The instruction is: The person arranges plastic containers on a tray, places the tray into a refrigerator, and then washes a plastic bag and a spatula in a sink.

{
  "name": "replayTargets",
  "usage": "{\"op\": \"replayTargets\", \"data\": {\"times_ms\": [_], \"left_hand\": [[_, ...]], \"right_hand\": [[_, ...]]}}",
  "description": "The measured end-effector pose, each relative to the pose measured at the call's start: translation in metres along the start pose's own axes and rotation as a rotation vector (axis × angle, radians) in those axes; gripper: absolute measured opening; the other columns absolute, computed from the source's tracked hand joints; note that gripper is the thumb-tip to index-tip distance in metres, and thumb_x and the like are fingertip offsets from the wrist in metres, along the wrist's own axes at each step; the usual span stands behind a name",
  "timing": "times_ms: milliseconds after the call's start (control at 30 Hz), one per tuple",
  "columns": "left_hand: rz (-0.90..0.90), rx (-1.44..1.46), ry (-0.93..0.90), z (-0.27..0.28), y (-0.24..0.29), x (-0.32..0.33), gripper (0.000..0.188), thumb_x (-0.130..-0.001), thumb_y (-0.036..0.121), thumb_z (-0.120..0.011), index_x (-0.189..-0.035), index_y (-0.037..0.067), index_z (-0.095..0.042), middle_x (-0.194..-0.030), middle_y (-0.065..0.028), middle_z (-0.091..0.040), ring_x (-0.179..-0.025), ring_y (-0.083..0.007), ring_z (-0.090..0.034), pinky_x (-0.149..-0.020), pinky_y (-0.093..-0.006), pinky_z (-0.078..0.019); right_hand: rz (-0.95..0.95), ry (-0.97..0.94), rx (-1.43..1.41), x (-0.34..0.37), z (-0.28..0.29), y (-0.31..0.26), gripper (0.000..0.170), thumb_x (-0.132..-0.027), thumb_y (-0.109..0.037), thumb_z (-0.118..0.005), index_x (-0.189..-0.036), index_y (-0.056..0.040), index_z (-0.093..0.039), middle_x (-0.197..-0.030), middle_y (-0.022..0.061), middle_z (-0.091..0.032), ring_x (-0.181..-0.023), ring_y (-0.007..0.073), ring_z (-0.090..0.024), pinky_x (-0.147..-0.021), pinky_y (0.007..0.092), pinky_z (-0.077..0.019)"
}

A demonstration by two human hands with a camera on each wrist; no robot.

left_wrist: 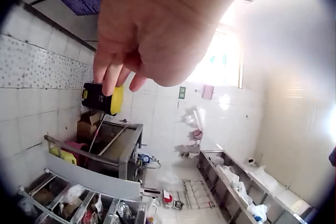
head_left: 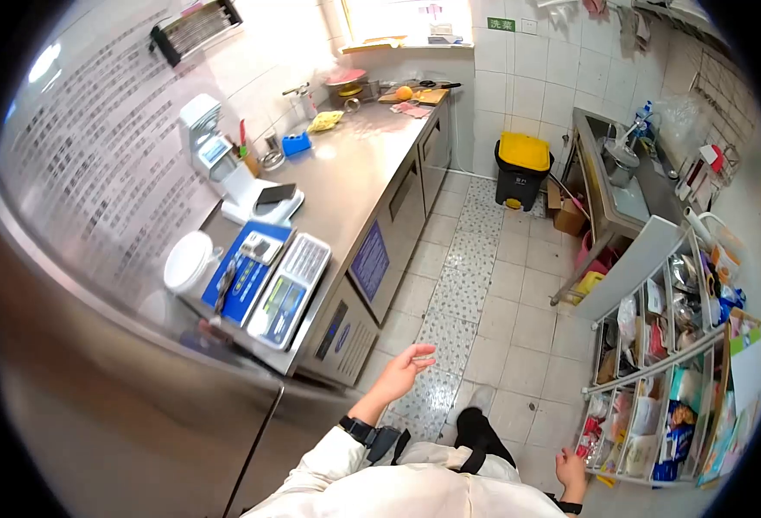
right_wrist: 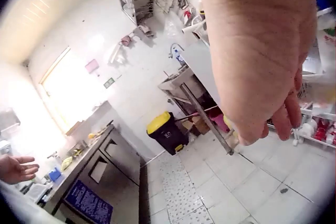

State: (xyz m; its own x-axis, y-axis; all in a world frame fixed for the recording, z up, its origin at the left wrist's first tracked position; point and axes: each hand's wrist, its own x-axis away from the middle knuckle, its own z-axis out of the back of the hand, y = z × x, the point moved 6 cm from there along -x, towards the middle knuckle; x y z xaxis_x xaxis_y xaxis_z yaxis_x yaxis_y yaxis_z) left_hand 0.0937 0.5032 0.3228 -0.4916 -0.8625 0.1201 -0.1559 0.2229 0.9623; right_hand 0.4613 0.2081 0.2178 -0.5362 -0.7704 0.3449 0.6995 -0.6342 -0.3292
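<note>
My left hand (head_left: pixel 402 373) hangs in the air over the tiled floor, its fingers loosely bent with nothing held in them. Nearest to it is the front end of the steel counter, where a digital scale (head_left: pixel 291 289) stands beside a blue box (head_left: pixel 247 269). Low at my right side, my right hand (head_left: pixel 570 470) holds nothing and its fingers hang relaxed, as the right wrist view also shows. It is close to the white storage rack (head_left: pixel 592 391), which is filled with packets and bags.
A steel counter (head_left: pixel 359 164) runs along the left, with a white bucket (head_left: pixel 192 262) on it. Ahead stand a black bin with a yellow lid (head_left: pixel 524 154) and a steel sink (head_left: pixel 595 147). A tiled floor (head_left: pixel 506 302) lies between counter and rack.
</note>
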Motion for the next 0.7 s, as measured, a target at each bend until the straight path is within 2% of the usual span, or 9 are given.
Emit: {"op": "replayTargets", "data": {"times_ms": [133, 200, 233, 333, 400, 467, 600, 667, 700], "left_hand": [[0.104, -0.105, 0.079, 0.023, -0.032, -0.068, 0.030, -0.081, -0.002, -0.034, -0.109, -0.001, -0.045, -0.106, -0.0108, -0.051, -0.099, -0.0172, -0.050, -0.086, -0.0275, -0.0388], [0.195, -0.072, 0.336, 0.044, -0.018, -0.090, 0.026, -0.082, 0.004, -0.038, -0.106, 0.001, -0.048, -0.101, -0.0098, -0.055, -0.094, -0.0165, -0.053, -0.080, -0.0257, -0.0409], [0.199, -0.078, 0.338, 0.046, -0.011, -0.101, 0.026, -0.082, 0.004, -0.038, -0.106, 0.001, -0.048, -0.101, -0.0098, -0.055, -0.094, -0.0165, -0.053, -0.080, -0.0257, -0.0409], [0.230, 0.039, 0.503, 0.071, 0.007, -0.145, 0.023, -0.083, 0.008, -0.040, -0.104, 0.002, -0.049, -0.097, -0.0086, -0.057, -0.091, -0.0149, -0.054, -0.077, -0.0239, -0.0417], [0.159, 0.033, 0.558, 0.084, 0.007, -0.177, 0.023, -0.083, 0.009, -0.040, -0.103, 0.002, -0.049, -0.096, -0.0091, -0.058, -0.089, -0.0151, -0.055, -0.077, -0.0237, -0.0419], [0.152, 0.063, 0.617, 0.088, 0.011, -0.211, 0.024, -0.083, 0.010, -0.040, -0.104, 0.002, -0.048, -0.096, -0.0102, -0.058, -0.090, -0.0160, -0.055, -0.077, -0.0243, -0.0421], [0.177, 0.112, 0.617, 0.094, -0.002, -0.287, 0.025, -0.083, 0.011, -0.040, -0.106, 0.002, -0.048, -0.097, -0.0114, -0.057, -0.089, -0.0173, -0.056, -0.077, -0.0256, -0.0429], [0.203, 0.181, 0.598, 0.095, -0.009, -0.346, 0.026, -0.083, 0.011, -0.041, -0.106, 0.002, -0.047, -0.097, -0.0116, -0.057, -0.089, -0.0175, -0.056, -0.077, -0.0262, -0.0437], [0.225, 0.192, 0.590, 0.094, -0.009, -0.374, 0.027, -0.082, 0.012, -0.043, -0.107, 0.002, -0.047, -0.097, -0.0116, -0.057, -0.088, -0.0177, -0.056, -0.076, -0.0269, -0.0443]], "right_hand": [[-0.069, -0.153, 0.026, -0.091, -0.019, 0.005, 0.034, -0.074, -0.029, -0.052, -0.098, -0.0057, -0.058, -0.084, 0.0170, -0.060, -0.083, 0.0323, -0.057, -0.076, 0.0411, -0.0426], [0.111, -0.235, 0.069, -0.159, -0.025, -0.004, 0.032, -0.074, -0.029, -0.050, -0.094, -0.0060, -0.059, -0.084, 0.0179, -0.059, -0.082, 0.0346, -0.056, -0.075, 0.0415, -0.0433], [0.145, -0.244, 0.051, -0.191, 0.000, -0.031, 0.030, -0.074, -0.028, -0.048, -0.091, -0.0057, -0.059, -0.083, 0.0195, -0.058, -0.082, 0.0366, -0.054, -0.072, 0.0429, -0.0437], [0.180, -0.096, 0.049, -0.291, 0.098, -0.115, 0.027, -0.076, -0.024, -0.047, -0.091, -0.0048, -0.057, -0.084, 0.0208, -0.057, -0.079, 0.0375, -0.054, -0.069, 0.0445, -0.0429], [0.343, 0.118, 0.062, -0.345, 0.159, -0.166, 0.028, -0.076, -0.019, -0.050, -0.096, -0.0008, -0.056, -0.087, 0.0204, -0.057, -0.081, 0.0356, -0.054, -0.071, 0.0389, -0.0437], [0.430, 0.239, -0.127, -0.393, 0.204, -0.210, 0.026, -0.078, -0.016, -0.049, -0.098, 0.0004, -0.054, -0.089, 0.0192, -0.057, -0.084, 0.0346, -0.053, -0.073, 0.0385, -0.0424], [0.489, 0.271, -0.155, -0.479, 0.237, -0.249, 0.023, -0.081, -0.014, -0.048, -0.097, 0.0002, -0.055, -0.092, 0.0171, -0.058, -0.085, 0.0320, -0.053, -0.078, 0.0363, -0.0398], [0.563, 0.419, -0.107, -0.514, 0.244, -0.246, 0.024, -0.081, -0.015, -0.048, -0.099, -0.0002, -0.054, -0.091, 0.0163, -0.058, -0.083, 0.0311, -0.054, -0.078, 0.0356, -0.0394], [0.464, 0.372, -0.192, -0.527, 0.247, -0.239, 0.024, -0.080, -0.015, -0.049, -0.099, -0.0011, -0.054, -0.091, 0.0151, -0.058, -0.085, 0.0305, -0.053, -0.077, 0.0360, -0.0396]]}}
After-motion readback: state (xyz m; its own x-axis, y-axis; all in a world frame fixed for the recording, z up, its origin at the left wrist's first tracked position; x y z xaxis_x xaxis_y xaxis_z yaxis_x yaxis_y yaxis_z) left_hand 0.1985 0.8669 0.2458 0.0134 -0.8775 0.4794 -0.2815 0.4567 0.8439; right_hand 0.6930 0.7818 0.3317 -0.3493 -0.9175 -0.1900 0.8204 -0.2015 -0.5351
